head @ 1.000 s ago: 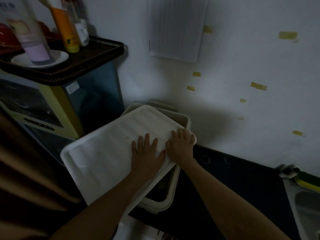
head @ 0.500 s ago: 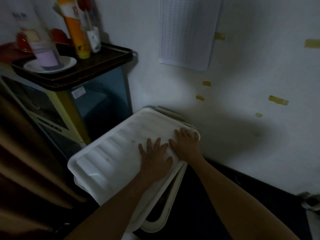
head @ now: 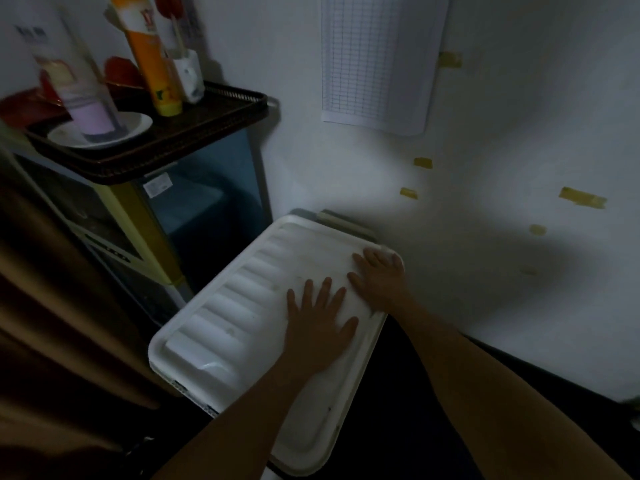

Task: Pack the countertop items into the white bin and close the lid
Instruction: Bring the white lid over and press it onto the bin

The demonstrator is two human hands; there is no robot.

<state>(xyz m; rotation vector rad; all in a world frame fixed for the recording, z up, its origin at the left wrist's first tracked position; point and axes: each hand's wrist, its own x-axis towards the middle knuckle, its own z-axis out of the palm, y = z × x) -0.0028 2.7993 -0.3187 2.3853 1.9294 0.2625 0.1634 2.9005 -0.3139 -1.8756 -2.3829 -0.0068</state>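
Lid lies flat beneath left grip and right grip.

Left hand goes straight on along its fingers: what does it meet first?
Flat on the lid, the left hand would likely meet its raised far rim, then the wall; the right hand lies aside.

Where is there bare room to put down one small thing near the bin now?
On the lid, the ribbed half to the left of the left hand is bare. The dark countertop between lid and wall looks free, though dim. The tray is crowded with plate, cup and orange tube; only its front right corner is bare.
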